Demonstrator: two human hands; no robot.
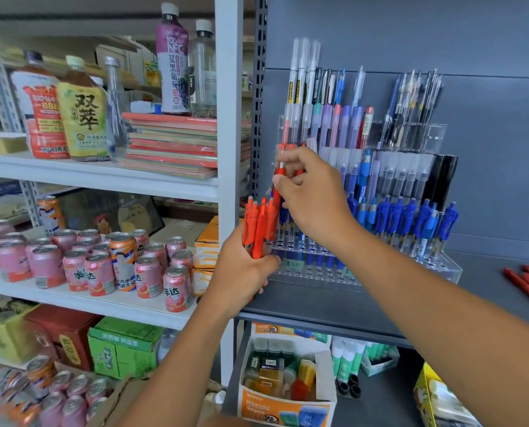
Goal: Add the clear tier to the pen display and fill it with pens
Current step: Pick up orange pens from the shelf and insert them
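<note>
A clear stepped pen display (444, 266) stands on the grey shelf, its tiers holding blue, black, purple and white pens. My left hand (241, 269) grips a bundle of red pens (258, 224) upright beside the display's left end. My right hand (310, 188) pinches a single red pen (278, 180) at the display's left side, over the holes of the lower clear tier (315, 252). Whether the pen's tip sits in a hole is hidden by the bundle.
More red pens (528, 283) lie loose on the grey shelf (488, 291) at the right. A white shelving unit to the left carries pink cans (147, 278), bottles (81, 115) and stacked notebooks (177, 143). Below, an open box (287, 405) holds small bottles.
</note>
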